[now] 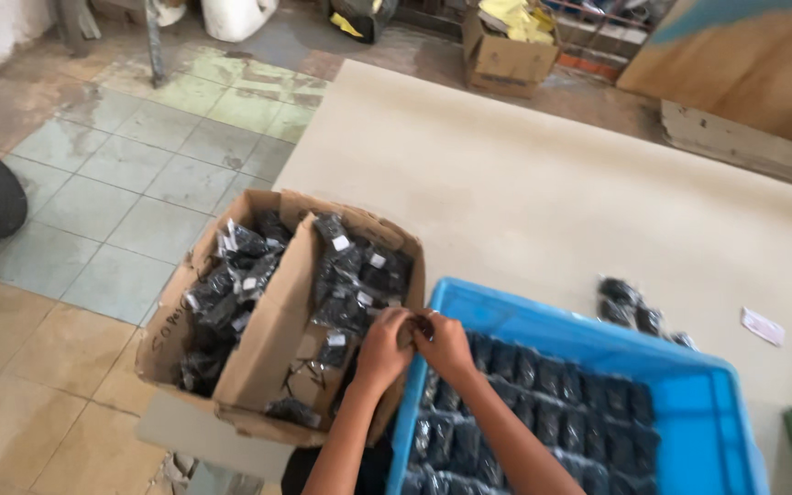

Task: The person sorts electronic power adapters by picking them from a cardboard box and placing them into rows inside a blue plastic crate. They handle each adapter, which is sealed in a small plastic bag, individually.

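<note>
— What lies on the broad beige tabletop (543,183)?

— A blue plastic crate (689,376) at the near edge, filled with rows of small black packets in clear bags. Just left of it, at the tabletop's near left corner, sits a brown cardboard box (268,312) split in two compartments, both holding the same packets. A few loose packets (630,307) lie beyond the crate.

— And the hands?

— The left hand (384,344) and right hand (445,344) meet over the crate's left rim, fingers pinched together on one small dark packet (422,324).
</note>
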